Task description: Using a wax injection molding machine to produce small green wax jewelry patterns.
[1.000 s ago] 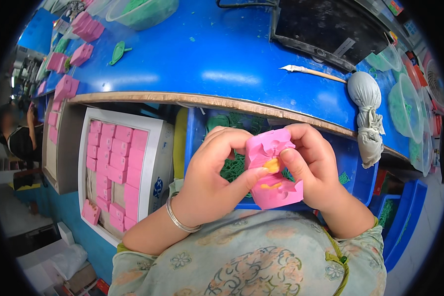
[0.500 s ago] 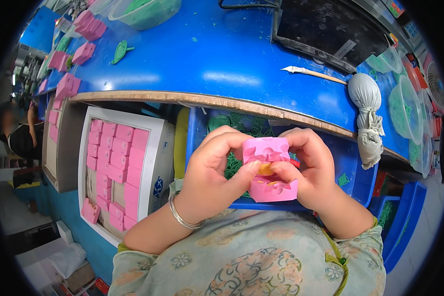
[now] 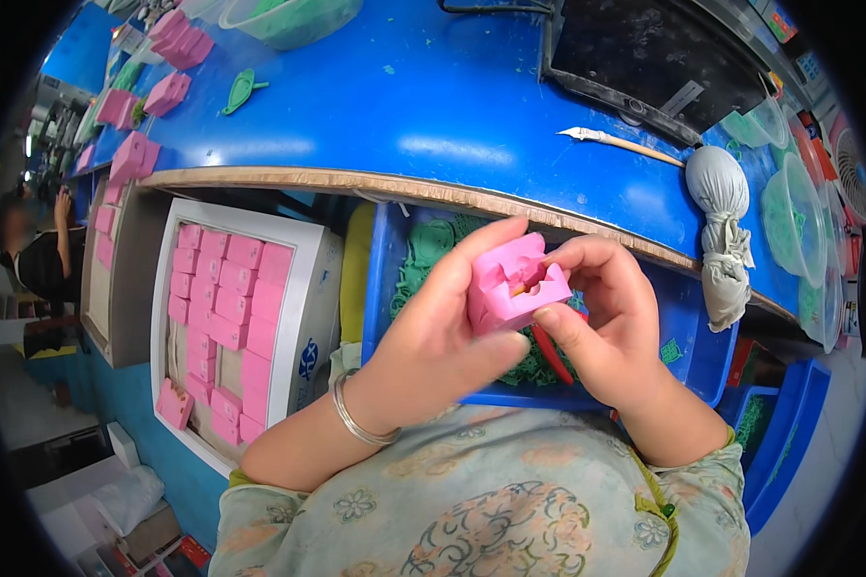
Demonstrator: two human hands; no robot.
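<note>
Pink mould in left grip

Left grip wraps partway around it; right grip curled at its right side, closure unclear. Blue bin below grips; desk edge close beyond, little room there. Mould's notched opening faces up, toward right grip; long axis unclear.

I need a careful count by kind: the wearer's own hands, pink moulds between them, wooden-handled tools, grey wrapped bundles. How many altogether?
Left hand and right hand: 2
Pink mould: 1
Wooden-handled tool: 1
Grey bundle: 1
Total: 5
</note>
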